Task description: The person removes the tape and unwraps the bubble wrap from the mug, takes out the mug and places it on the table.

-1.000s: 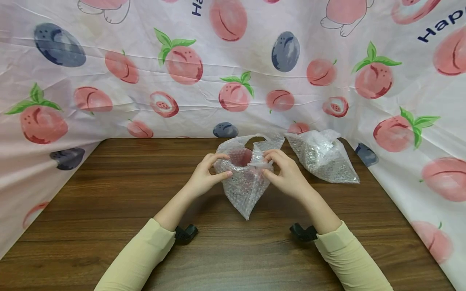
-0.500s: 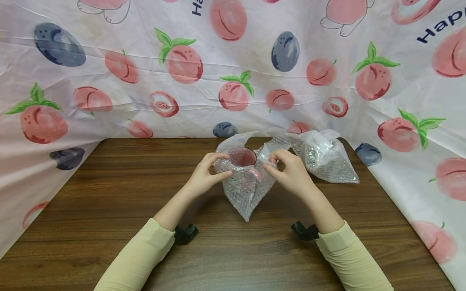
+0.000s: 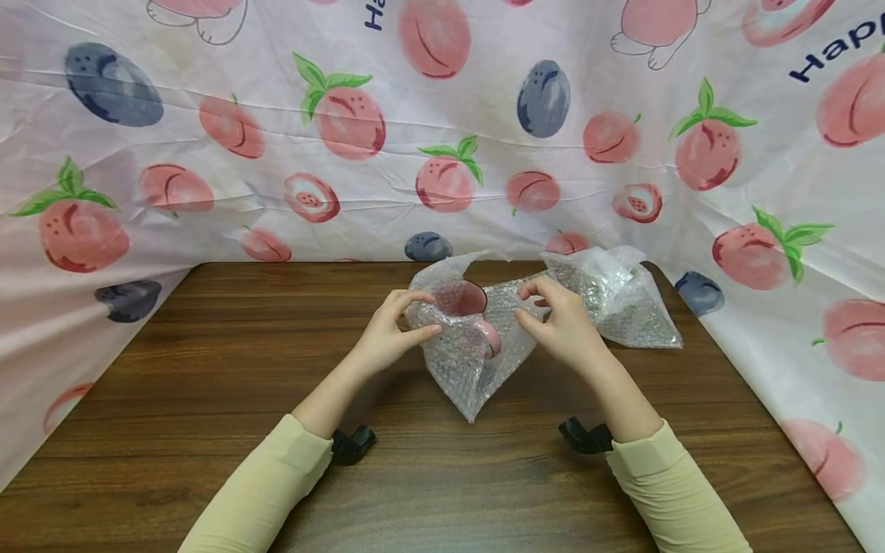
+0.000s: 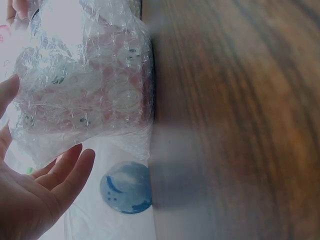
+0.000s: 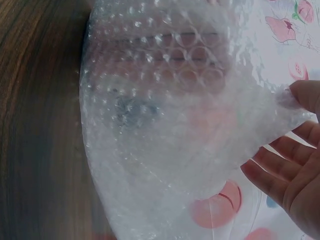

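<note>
Pink and glossy, a mug with a dark rim is seen near the far side of the bench, apparently stood upright, partly enclosed in bubble wrap that is drawn to a point at the near side. Its left side is held through the film by the fingers of the left hand, thumb in front and forefinger above. By the right hand, a loose flap is pinched at its edge between thumb and fingers and drawn aside, so that the handle is left exposed. To the right, another bundle in bubble wrap is set close by; its contents cannot be made out. The mug may be judged stiff, moderately heavy and fragile, probably ceramic, whereas the film is light, limp and likely slippery against the glaze. The mug is therefore best taken by its bare handle or firmly round its body, and the wrap by a flap edge; lifting by film alone is best avoided.
</note>
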